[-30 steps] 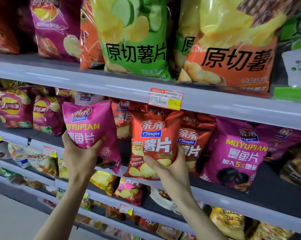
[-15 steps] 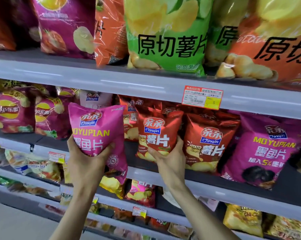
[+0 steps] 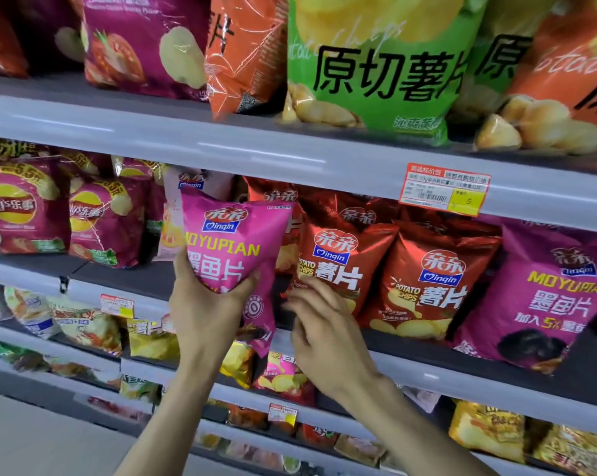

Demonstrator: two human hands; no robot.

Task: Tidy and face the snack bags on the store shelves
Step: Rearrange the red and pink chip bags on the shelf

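Observation:
My left hand [image 3: 204,310] grips a pink MOYUPIAN snack bag [image 3: 231,242] by its lower half and holds it upright in front of the middle shelf [image 3: 427,376]. A red Qinqin potato chip bag [image 3: 338,259] stands on that shelf, facing out. My right hand [image 3: 324,331] is blurred, and its loosely bent fingers touch that bag's lower left corner without closing round it. A second red chip bag [image 3: 438,286] stands to its right, then a purple MOYUPIAN bag [image 3: 558,297].
Large green [image 3: 369,63] and orange chip bags fill the top shelf. Magenta Lay's bags [image 3: 25,207] stand at the left of the middle shelf. A red and yellow price tag [image 3: 444,192] hangs on the upper shelf rail. Lower shelves hold several small snack bags.
My right hand has let go of the red chip bag, which now stands on the shelf, and has drawn down and left. The pink bag in my left hand has shifted slightly right.

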